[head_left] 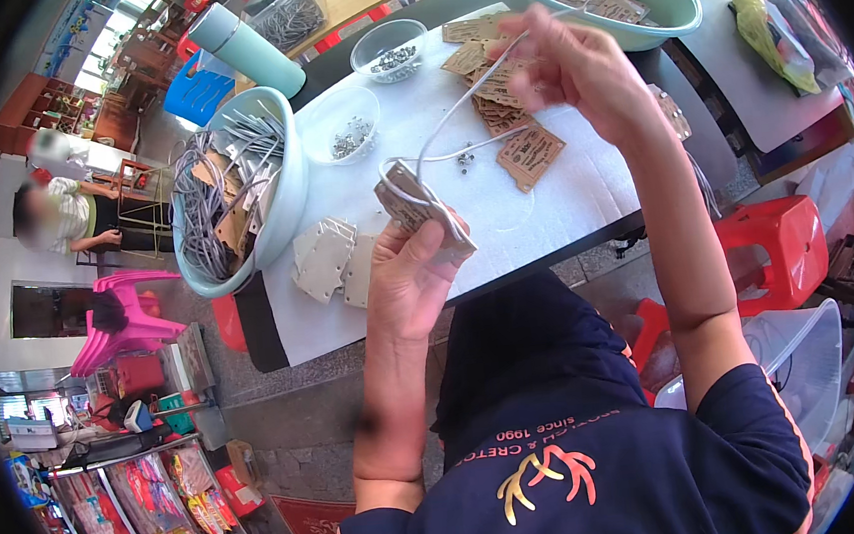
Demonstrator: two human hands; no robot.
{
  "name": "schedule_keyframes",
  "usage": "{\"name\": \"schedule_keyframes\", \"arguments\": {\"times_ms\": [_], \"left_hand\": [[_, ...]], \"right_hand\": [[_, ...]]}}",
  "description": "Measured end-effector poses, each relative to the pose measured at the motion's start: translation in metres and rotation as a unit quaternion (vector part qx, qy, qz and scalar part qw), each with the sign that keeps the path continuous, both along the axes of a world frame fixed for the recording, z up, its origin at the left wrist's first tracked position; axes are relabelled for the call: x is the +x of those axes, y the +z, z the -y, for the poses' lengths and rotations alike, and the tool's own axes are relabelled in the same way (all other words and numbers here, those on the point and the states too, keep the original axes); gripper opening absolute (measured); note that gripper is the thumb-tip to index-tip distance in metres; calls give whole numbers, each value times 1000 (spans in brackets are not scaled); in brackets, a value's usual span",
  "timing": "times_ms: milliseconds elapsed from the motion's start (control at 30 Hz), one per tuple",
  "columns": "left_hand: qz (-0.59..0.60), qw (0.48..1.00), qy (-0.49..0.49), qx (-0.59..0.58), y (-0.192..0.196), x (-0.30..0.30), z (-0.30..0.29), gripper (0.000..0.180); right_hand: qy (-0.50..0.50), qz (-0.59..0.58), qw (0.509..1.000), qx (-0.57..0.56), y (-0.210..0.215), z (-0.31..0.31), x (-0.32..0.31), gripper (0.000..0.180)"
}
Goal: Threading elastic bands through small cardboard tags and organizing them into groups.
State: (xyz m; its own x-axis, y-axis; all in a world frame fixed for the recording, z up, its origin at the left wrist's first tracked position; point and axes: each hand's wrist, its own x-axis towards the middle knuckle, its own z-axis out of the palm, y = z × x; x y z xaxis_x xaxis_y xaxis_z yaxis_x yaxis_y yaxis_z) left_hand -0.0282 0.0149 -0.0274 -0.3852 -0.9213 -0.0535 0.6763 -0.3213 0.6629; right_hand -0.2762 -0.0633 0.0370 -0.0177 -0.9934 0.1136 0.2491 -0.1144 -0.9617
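My left hand point(410, 283) pinches a brown printed card point(407, 206) upright between thumb and fingers, above the near side of the table. A thin grey-white cord point(448, 125) wraps around this card and rises from it in a curve. Up at the right, my right hand point(583, 79) has the cord at its bent fingers, which are slightly blurred. Beyond the hands lies a spread of brown cards point(498, 86), with one loose card point(533, 156) nearer me. Small metal pieces point(466, 157) lie beside it. Pale blank-looking cards point(326, 260) rest left of my left hand.
A pale blue basin point(297, 177) at left holds bundled cords and cards; another basin point(684, 21) at the far right holds cards. Two clear bowls point(376, 130) point(414, 32) contain metal pieces. A mint tumbler point(247, 50) stands behind. Red stools point(782, 249) flank the table.
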Motion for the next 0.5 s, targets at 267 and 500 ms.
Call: {"name": "schedule_keyframes", "arguments": {"times_ms": [267,500], "left_hand": [[-50,995,-21,-81,-3,-3,7,17],[-31,984,-44,-170,0,0,9,9]], "right_hand": [[261,-159,952,28,-12,-58,27,18],[270,-38,961,45,-21,-78,51,14]]}}
